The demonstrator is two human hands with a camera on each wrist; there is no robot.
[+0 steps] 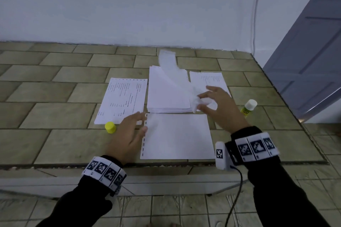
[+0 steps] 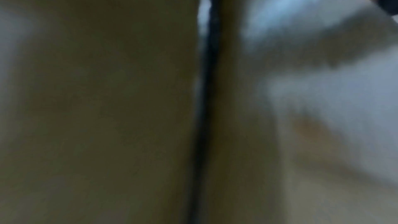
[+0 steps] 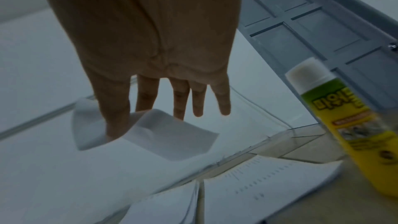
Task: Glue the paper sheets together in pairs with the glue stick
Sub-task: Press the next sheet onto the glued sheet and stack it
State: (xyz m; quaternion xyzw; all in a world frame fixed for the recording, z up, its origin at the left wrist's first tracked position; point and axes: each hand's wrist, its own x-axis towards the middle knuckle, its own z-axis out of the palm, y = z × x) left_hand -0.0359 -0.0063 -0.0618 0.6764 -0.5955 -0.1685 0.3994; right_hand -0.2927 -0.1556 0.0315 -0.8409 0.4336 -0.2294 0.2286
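Paper sheets are laid out on the tiled floor [image 1: 55,143]; nearest, a blank sheet [image 1: 177,136] lies flat and is steadied at its punched edge by the left hand [image 1: 129,134], fingers straight and resting flat, nothing gripped. Just left of that hand a yellow cap [image 1: 110,127] stands on the floor. The left wrist view is blurred, nothing usable. Beyond the blank sheet sits the stack [image 1: 166,94], and from it a lifted sheet [image 1: 171,72] is pulled by its crumpled corner, pinched between thumb and fingers of the right hand [image 1: 215,105]. A printed sheet [image 1: 123,97] lies left of the stack, another printed sheet [image 1: 210,79] right of it. The glue stick [image 1: 249,108] stands uncapped near the right hand, untouched. Step judged: a second sheet being taken from the stack to pair with the blank one. Next move likely calls for the lifted sheet to be aligned edge to edge over the blank sheet; whether glue is already applied cannot be told.
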